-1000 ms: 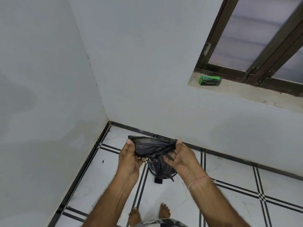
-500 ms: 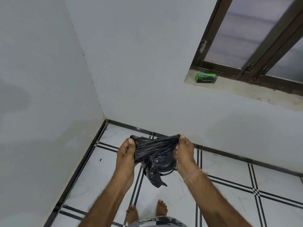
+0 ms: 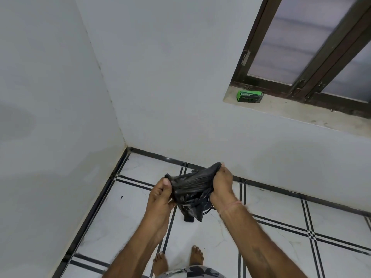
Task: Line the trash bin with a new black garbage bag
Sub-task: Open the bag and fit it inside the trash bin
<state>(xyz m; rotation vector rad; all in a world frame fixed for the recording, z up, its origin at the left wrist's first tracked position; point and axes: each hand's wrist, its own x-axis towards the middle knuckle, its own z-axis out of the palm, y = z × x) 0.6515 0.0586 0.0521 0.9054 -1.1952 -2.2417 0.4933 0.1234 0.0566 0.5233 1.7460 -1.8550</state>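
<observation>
A crumpled black garbage bag (image 3: 191, 184) is stretched between my two hands above the floor. My left hand (image 3: 160, 194) pinches its left edge with thumb on top. My right hand (image 3: 221, 184) grips its right edge, held a little higher. A loose tail of the bag hangs down below the hands. The trash bin (image 3: 188, 218) stands on the floor right under the bag; only a small dark bit of it shows, the rest is hidden by the bag and my hands.
A green box of garbage bags (image 3: 250, 96) lies on the window sill (image 3: 301, 115) at upper right. White walls meet in a corner (image 3: 125, 145) to the left. My bare feet (image 3: 178, 259) stand on the white tiled floor.
My hands have pulled the bag tighter between them, and my right hand has risen a little. The hanging tail of the bag is shorter and more bunched.
</observation>
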